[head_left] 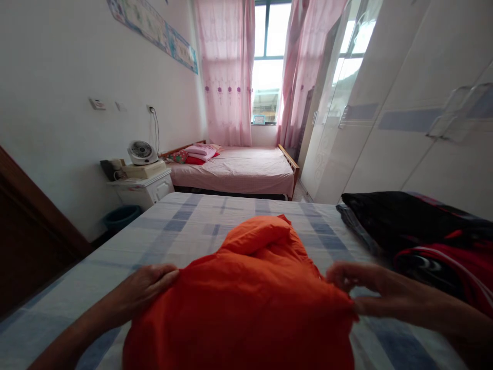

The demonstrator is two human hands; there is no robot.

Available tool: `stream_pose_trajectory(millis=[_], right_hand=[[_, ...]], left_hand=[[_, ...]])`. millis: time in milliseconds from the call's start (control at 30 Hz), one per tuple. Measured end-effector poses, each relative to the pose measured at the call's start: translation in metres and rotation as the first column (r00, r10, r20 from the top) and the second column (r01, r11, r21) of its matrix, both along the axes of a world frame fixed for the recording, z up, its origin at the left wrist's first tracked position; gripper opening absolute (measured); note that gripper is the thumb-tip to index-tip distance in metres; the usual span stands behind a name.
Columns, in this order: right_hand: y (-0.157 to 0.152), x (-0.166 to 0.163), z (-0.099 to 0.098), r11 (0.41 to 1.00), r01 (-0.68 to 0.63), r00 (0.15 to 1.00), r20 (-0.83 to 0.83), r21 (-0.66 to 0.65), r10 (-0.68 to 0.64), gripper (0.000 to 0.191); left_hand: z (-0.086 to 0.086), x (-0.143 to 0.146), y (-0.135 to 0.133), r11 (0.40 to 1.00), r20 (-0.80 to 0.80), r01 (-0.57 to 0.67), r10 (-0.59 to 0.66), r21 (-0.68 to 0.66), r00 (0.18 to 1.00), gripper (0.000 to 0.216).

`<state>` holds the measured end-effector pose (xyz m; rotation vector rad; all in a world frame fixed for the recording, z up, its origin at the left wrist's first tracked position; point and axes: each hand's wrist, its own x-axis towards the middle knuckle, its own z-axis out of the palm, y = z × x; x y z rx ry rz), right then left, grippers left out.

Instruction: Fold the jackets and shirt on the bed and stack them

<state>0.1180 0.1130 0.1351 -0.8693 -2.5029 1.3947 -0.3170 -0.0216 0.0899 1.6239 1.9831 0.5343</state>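
Note:
A bright orange jacket (246,308) of thin, shiny cloth lies bunched on the near bed, its far part folded over and its near part running out of the bottom of the view. At its left edge, my left hand (148,285) is closed, thumb and fingers pinching the cloth. My right hand (379,290) grips the right edge, the thumb below and curled fingers above; its fingertips are slightly blurred. The sheet (185,221) under the jacket is pale with blue-grey stripes and blocks.
Dark and red folded clothes (416,221) lie at the bed's right side. White wardrobes (404,103) line the right wall. Beyond stands a second bed (246,172) in pink. A small fan (141,151) tops the white nightstand (142,190), near a dark bin (122,217).

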Motion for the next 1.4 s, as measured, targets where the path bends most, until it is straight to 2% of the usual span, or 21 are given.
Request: stream_pose_trajectory(millis=[67,133,167,233,300,367,433,467,600,667,767,833,900,967,1000,1033,1100,1133,1200,1300,1400], right_hand=[[0.002,0.004,-0.010,0.995,0.045,0.998,-0.040,-0.093,-0.049,0.036],[0.007,0.003,-0.026,0.956,0.276,0.957,-0.059,-0.102,-0.283,0.043],[0.010,0.001,-0.035,0.921,0.380,0.922,-0.038,-0.091,-0.384,0.046],[0.011,-0.008,-0.050,0.888,0.448,0.894,0.035,-0.106,-0.447,0.048],[0.005,-0.020,-0.059,0.893,0.400,0.914,0.023,-0.205,-0.404,0.046],[-0.002,-0.034,-0.059,0.864,0.358,0.902,-0.109,-0.355,-0.419,0.040],[-0.007,-0.049,-0.052,0.819,0.327,0.842,-0.249,-0.472,-0.479,0.038],[-0.008,-0.058,-0.047,0.805,0.308,0.809,-0.305,-0.507,-0.502,0.038],[-0.006,-0.093,-0.030,0.832,0.257,0.726,-0.470,-0.492,-0.502,0.034],[-0.008,-0.104,-0.027,0.857,0.237,0.711,-0.519,-0.458,-0.474,0.032],[-0.017,-0.106,-0.029,0.867,0.175,0.777,-0.476,-0.467,-0.413,0.034],[-0.026,-0.103,-0.032,0.890,0.114,0.865,-0.397,-0.442,-0.307,0.035],[-0.032,-0.099,-0.035,0.937,0.045,0.926,-0.336,-0.347,-0.170,0.035],[-0.033,-0.096,-0.040,0.985,0.046,0.951,-0.296,-0.165,-0.094,0.035],[-0.031,-0.094,-0.044,0.994,0.102,0.957,-0.267,-0.040,-0.109,0.034],[-0.028,-0.091,-0.050,0.975,0.198,0.958,-0.232,0.105,-0.169,0.034],[-0.020,-0.083,-0.066,0.846,0.385,0.923,-0.161,0.369,-0.350,0.032],[-0.016,-0.079,-0.075,0.781,0.428,0.899,-0.125,0.455,-0.420,0.034],[-0.013,-0.073,-0.093,0.716,0.430,0.872,-0.046,0.550,-0.488,0.041],[-0.015,-0.071,-0.108,0.744,0.374,0.872,0.062,0.554,-0.485,0.033],[-0.011,-0.065,-0.100,0.773,0.396,0.878,0.043,0.496,-0.477,0.027]], left_hand=[[0.001,0.000,0.007,1.000,-0.074,-0.006,0.008,0.028,0.997,0.046],[0.010,0.015,0.011,0.981,-0.161,-0.038,0.070,0.191,0.984,0.048],[0.016,0.027,0.012,0.963,-0.197,-0.022,0.078,0.269,0.977,0.048],[0.027,0.061,0.008,0.922,-0.270,0.098,0.007,0.375,0.963,0.043],[0.032,0.100,0.000,0.833,-0.389,0.322,-0.142,0.450,0.910,0.042],[0.029,0.135,-0.005,0.690,-0.530,0.557,-0.288,0.462,0.797,0.053],[0.019,0.162,-0.005,0.581,-0.625,0.681,-0.342,0.447,0.702,0.061],[0.014,0.171,-0.003,0.562,-0.643,0.691,-0.329,0.455,0.691,0.063],[0.004,0.181,0.006,0.607,-0.570,0.540,-0.169,0.582,0.804,0.053],[0.011,0.168,0.005,0.644,-0.471,0.501,-0.239,0.577,0.849,0.041],[0.027,0.134,0.005,0.764,-0.187,0.384,-0.338,0.518,0.923,0.031],[0.030,0.110,0.015,0.851,-0.024,0.183,-0.197,0.492,0.980,0.037],[0.022,0.092,0.034,0.899,0.017,0.028,-0.040,0.438,0.999,0.054],[0.007,0.084,0.057,0.936,0.007,0.013,-0.017,0.352,1.000,0.063],[-0.002,0.084,0.068,0.949,0.022,0.031,-0.040,0.314,0.999,0.057],[-0.010,0.087,0.078,0.955,0.051,0.049,-0.067,0.293,0.996,0.047],[-0.024,0.094,0.092,0.954,0.127,0.059,-0.101,0.295,0.987,0.029],[-0.028,0.098,0.097,0.950,0.164,0.051,-0.106,0.307,0.981,0.027],[-0.032,0.104,0.103,0.941,0.233,0.021,-0.106,0.338,0.967,0.030],[-0.024,0.101,0.106,0.925,0.340,-0.055,-0.083,0.377,0.937,0.045],[0.006,0.081,0.099,0.852,0.449,-0.267,0.043,0.450,0.892,0.052]])
